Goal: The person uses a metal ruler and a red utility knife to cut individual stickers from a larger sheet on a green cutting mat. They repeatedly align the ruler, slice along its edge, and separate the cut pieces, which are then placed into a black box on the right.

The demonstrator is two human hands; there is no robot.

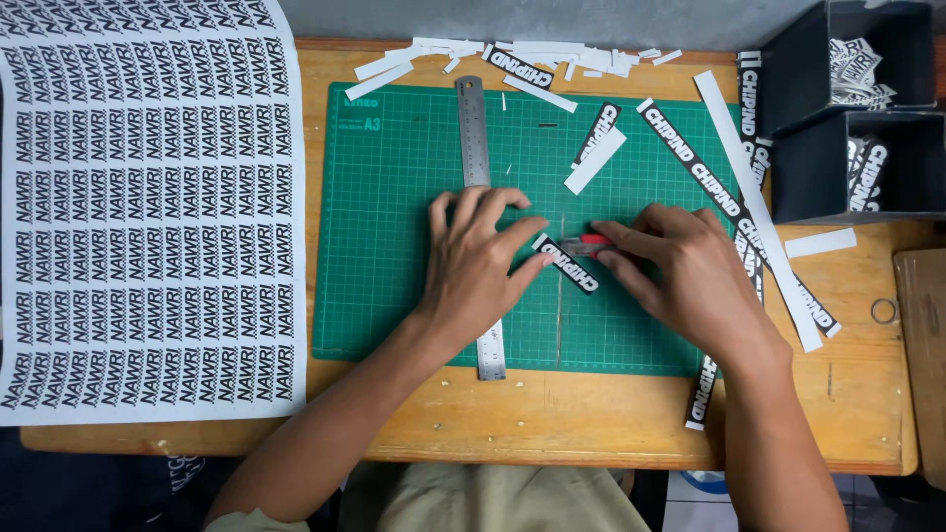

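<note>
Left hand [473, 261] flat, pinning the label strip [567, 262] mid-frame on the green mat [394, 197], right hand [680, 271] gripping the red cutter [594, 240] at it; cut labels fill the black bins [818, 148] (upper right), big printed sheet [148, 207] at left uncut.

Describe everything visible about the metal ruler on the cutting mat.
The metal ruler is a long, narrow strip of silvery-grey steel with fine graduation marks. It lies flat on the green cutting mat, running almost straight from near the mat's far edge past its near edge onto the wooden table. The left hand presses on its middle, hiding that part.
</note>
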